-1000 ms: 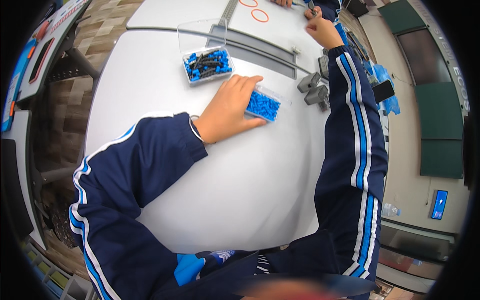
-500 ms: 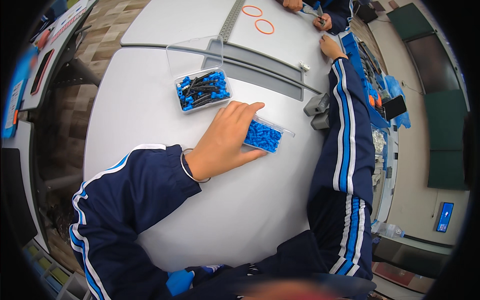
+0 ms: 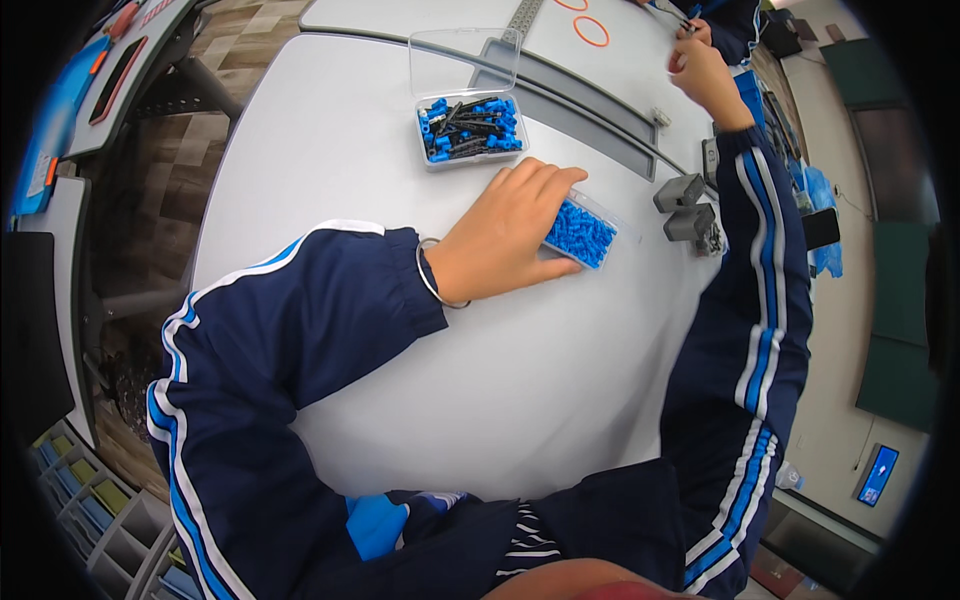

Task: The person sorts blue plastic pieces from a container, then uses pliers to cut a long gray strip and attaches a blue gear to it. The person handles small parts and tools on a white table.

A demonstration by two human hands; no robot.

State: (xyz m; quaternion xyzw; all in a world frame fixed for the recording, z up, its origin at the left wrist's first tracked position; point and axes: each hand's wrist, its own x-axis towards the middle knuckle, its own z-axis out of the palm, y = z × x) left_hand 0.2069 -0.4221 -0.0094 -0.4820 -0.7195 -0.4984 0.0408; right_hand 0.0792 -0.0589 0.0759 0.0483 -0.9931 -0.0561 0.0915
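My left hand (image 3: pixel 512 228) spans one end of a small clear plastic box (image 3: pixel 597 267) filled with blue connector pegs (image 3: pixel 582 237). Its thumb lies along the near side, the forefinger along the far side, and the palm hides the box's left end. At the far right my right hand (image 3: pixel 712 82) is stretched out over the table, close to another person's hand (image 3: pixel 697 33). Its fingers look bent but blur at the tips, so whether they hold anything is unclear. Behind my left hand stands a larger clear box (image 3: pixel 472 163) of black and blue parts, its lid raised.
Two grey block-shaped parts (image 3: pixel 688 222) stand by my right forearm, with small pieces (image 3: pixel 712 241) beside them. A grey channelled strip (image 3: pixel 585 120) crosses the table. Beyond it lie an orange ring (image 3: pixel 591 31) and a small white part (image 3: pixel 660 117). A phone (image 3: pixel 118 80) lies on the left-hand table.
The view has shifted, so the boxes appear farther right and higher. My right hand has turned, its fingers now pointing left and up. My left hand stays at the small box.
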